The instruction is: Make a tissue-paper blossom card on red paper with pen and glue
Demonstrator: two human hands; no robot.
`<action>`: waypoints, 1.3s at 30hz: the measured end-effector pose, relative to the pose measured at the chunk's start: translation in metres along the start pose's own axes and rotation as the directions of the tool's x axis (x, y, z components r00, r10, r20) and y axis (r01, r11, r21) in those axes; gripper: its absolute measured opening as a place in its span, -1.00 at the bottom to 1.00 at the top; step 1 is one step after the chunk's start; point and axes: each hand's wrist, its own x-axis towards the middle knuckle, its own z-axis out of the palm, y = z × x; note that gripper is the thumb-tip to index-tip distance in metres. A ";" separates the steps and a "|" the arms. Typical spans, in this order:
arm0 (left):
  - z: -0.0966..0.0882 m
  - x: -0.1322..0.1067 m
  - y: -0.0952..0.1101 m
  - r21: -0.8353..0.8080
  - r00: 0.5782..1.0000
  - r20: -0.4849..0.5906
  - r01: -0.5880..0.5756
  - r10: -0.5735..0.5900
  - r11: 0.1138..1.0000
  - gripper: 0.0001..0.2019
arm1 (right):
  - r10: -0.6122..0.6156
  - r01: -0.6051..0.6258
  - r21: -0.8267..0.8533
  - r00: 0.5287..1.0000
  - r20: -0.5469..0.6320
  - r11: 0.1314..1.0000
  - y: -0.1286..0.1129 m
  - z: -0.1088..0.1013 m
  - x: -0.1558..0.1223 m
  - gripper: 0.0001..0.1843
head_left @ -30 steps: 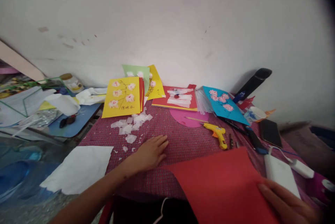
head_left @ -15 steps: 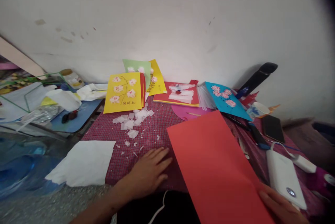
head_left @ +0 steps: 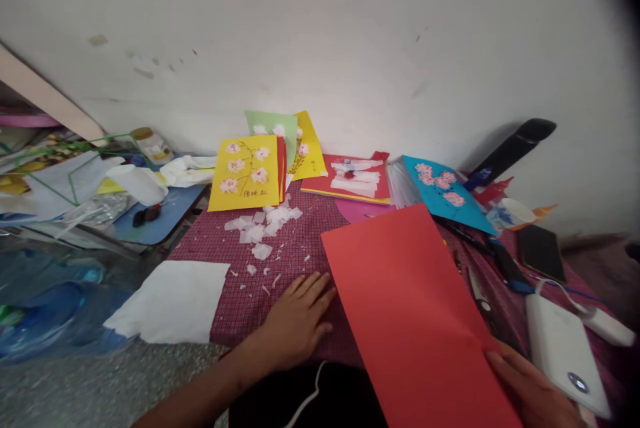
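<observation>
A large sheet of red paper [head_left: 405,308] slants across the lower right of the head view. My right hand [head_left: 533,381] grips its right edge, thumb on top and the other fingers mostly hidden. Flat on the checked tablecloth [head_left: 310,228] lies my left hand [head_left: 297,325], fingers stretched out, left of the red sheet and holding nothing. Beyond it are small torn pieces of white paper [head_left: 265,223] and scattered scraps. A white sheet [head_left: 173,301] with a ragged edge lies at the table's left corner.
Cards with paper blossoms, yellow [head_left: 245,175] and blue [head_left: 447,191], stand at the back. Between them lies a red stack [head_left: 345,181] topped with white strips. Scissors [head_left: 483,298], a phone [head_left: 541,253] and a white power bank [head_left: 567,355] are on the right. A blue stool [head_left: 167,215] adjoins the left.
The whole view has shifted slightly, so the table's things appear further right. My left hand stays spread on the cloth, and my right hand still grips the red paper.
</observation>
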 end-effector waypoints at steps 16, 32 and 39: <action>-0.003 0.018 -0.057 0.094 0.978 -0.110 0.185 -0.175 0.978 -0.39 | 0.111 -0.150 0.179 0.971 0.212 0.972 0.016 0.076 0.028 -0.66; 0.000 0.016 -0.038 0.045 0.985 -0.066 0.160 -0.157 0.986 -0.29 | 0.088 -0.125 0.144 0.967 0.240 0.982 0.009 0.075 0.018 -0.64; -0.008 -0.002 -0.028 0.142 0.980 -0.088 0.188 -0.177 0.972 -0.28 | 0.088 -0.135 0.178 0.964 0.250 0.975 0.009 0.075 0.018 -0.62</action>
